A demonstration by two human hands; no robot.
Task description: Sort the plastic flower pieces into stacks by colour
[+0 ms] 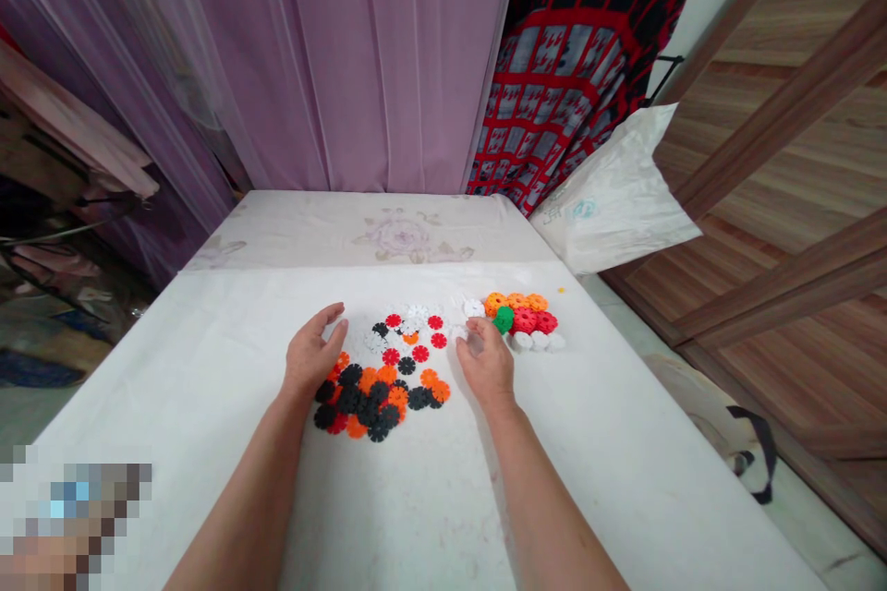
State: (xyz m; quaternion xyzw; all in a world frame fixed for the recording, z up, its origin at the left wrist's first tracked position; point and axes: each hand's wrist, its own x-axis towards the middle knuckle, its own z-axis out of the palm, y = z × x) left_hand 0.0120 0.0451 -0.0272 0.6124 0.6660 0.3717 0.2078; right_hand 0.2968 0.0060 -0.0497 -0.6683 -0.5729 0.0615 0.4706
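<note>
Discs [398,395], notched and mostly black, orange and red, lie heaped on the white tablecloth [388,508] between the hands. The left hand [310,355] is at the heap's far left edge, thumb and fingers parted. The right hand [492,369] has thumb and forefinger curled but apart; a white disc [473,307] lies just beyond the fingertips, contact unclear. Coloured stacks [525,319] rest just to its far right.

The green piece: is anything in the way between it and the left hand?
Yes. Straight across from the left hand lie loose red discs and white discs, then the right hand, close beside the green piece.
</note>
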